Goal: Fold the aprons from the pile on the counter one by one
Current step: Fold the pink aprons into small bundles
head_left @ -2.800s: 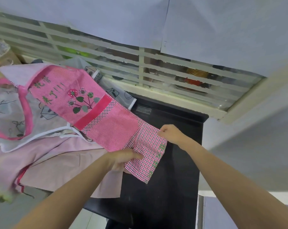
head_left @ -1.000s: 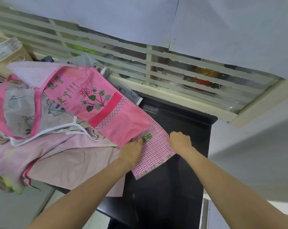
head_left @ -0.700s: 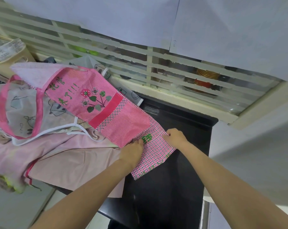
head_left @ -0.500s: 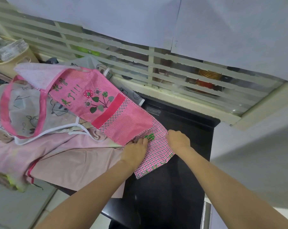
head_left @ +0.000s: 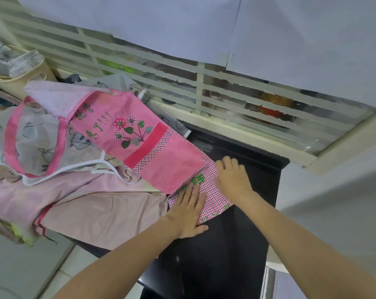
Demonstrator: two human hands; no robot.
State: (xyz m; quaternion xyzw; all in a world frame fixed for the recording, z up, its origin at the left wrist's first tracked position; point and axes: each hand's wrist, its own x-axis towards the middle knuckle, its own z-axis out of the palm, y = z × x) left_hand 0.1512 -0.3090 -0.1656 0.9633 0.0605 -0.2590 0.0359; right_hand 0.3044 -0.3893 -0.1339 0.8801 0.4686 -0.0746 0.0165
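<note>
A pink apron [head_left: 122, 134] with flower embroidery and green lettering lies stretched across the pile, its checked end [head_left: 215, 199] folded on the black counter [head_left: 225, 255]. My left hand [head_left: 189, 212] lies flat with straight fingers on the checked fold's near side. My right hand [head_left: 232, 175] presses the fold's far edge, fingers slightly bent. Under the pink apron lie a translucent apron [head_left: 36, 143] with pink trim and a pale pink apron [head_left: 85, 203].
A louvred window [head_left: 204, 93] with taped paper sheets runs behind the counter. A beige container [head_left: 16, 67] stands at the far left. The pile overhangs the counter's left front edge above the tiled floor [head_left: 21, 272]. A grey wall closes the right side.
My left hand has flattened and slid down onto the checked fold. My right hand moved slightly up along the fold's far edge. The green lettering on the folded end shows more.
</note>
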